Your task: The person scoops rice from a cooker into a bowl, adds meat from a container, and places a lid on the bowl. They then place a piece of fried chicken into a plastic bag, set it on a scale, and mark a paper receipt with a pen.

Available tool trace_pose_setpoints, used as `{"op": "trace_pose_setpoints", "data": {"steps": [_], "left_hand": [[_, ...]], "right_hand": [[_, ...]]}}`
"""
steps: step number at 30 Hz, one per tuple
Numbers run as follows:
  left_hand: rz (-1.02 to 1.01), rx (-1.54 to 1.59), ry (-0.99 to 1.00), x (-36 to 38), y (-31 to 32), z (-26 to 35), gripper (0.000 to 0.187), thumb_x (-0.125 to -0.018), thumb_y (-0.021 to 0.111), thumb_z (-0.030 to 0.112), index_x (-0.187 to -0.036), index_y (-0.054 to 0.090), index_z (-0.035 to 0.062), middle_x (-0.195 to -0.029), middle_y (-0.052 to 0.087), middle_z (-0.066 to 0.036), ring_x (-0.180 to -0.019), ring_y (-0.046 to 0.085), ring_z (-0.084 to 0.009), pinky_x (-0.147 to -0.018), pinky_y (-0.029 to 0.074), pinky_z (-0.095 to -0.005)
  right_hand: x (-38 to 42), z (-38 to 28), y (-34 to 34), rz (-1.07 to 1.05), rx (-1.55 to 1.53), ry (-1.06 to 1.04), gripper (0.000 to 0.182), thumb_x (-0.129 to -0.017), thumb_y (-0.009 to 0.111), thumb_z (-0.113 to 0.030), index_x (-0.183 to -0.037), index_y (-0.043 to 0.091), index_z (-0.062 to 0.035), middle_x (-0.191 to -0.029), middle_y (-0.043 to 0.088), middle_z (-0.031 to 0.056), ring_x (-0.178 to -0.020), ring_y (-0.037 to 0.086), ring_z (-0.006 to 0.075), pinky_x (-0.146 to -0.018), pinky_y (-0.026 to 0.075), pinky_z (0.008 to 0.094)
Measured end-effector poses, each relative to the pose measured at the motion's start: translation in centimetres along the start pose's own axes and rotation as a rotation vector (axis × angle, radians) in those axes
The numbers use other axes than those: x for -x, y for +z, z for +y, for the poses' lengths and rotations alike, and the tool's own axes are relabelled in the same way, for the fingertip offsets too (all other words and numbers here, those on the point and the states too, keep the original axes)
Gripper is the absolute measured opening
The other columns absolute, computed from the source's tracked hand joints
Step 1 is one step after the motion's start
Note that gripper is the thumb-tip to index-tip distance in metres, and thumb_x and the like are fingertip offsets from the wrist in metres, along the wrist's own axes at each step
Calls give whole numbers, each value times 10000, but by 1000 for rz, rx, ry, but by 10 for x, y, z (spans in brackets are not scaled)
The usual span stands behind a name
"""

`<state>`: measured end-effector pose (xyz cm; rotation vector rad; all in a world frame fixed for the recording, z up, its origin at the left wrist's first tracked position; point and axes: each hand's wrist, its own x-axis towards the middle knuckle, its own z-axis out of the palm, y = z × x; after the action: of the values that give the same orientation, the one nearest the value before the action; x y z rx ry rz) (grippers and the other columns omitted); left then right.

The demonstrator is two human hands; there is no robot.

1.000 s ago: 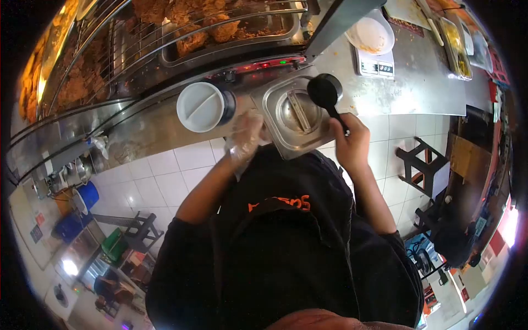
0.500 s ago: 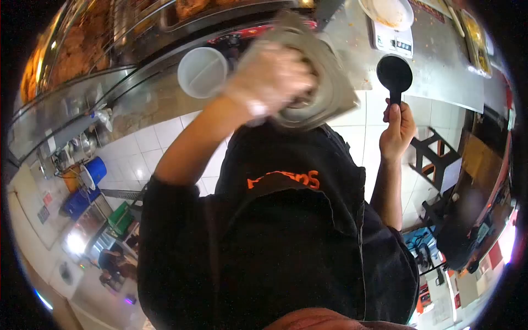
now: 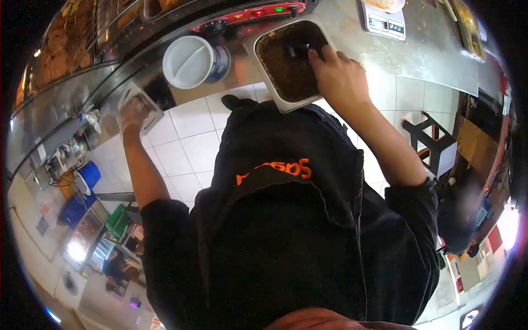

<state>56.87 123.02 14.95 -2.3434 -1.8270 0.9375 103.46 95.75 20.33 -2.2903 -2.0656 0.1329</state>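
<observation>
Our right grip [image 3: 342,77] is closed on the ladle [image 3: 300,50], its dark head inside the pan [image 3: 300,104] with brown contents. Our left grip [image 3: 133,113] is gloved and clamped on the lid [image 3: 155,116], well apart from the pan. Between them — nearer the pan — sits the tub [image 3: 190,61]. On the tabletop [image 3: 429,60], to the pan's right, we see the scale [image 3: 385,25] bearing a plate [image 3: 388,4].
</observation>
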Motion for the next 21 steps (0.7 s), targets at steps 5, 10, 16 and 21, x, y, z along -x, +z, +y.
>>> {"op": "trace_pose_setpoints", "data": {"steps": [5,10,16,21], "left_hand": [[178,141,-11,-47,45,-12,329,-804,649,355,-1095,645,202,-1159,641,-113,-1084,598,-298,-943,457,-383],[711,576,85,38,-6,36,266,-840,675,242,-1077,650,124,-1055,670,-95,-993,635,-255,-890,493,-357],[229,1209,672,145,-28,221,272,-964,520,275,-984,641,33,-899,644,-67,-839,599,-182,-772,481,-320],[-354,1493,680,135,-45,282,209,-941,535,206,-948,643,26,-779,622,-49,-720,562,-154,-672,471,-312]], "right_hand": [[-17,-9,2,-316,19,-20,182,-840,545,-146,-833,710,-69,-948,626,133,-816,678,304,-696,565,393],[-19,6,-26,-247,-81,-75,176,-835,540,-130,-914,680,-60,-924,626,129,-841,666,296,-690,559,413],[-22,6,7,-155,100,-185,215,-832,547,-103,-1000,679,-84,-916,614,91,-807,647,295,-700,539,400],[-18,10,2,-262,-79,-375,254,-814,541,-83,-1033,669,-81,-938,613,85,-871,640,269,-728,543,379]]}}
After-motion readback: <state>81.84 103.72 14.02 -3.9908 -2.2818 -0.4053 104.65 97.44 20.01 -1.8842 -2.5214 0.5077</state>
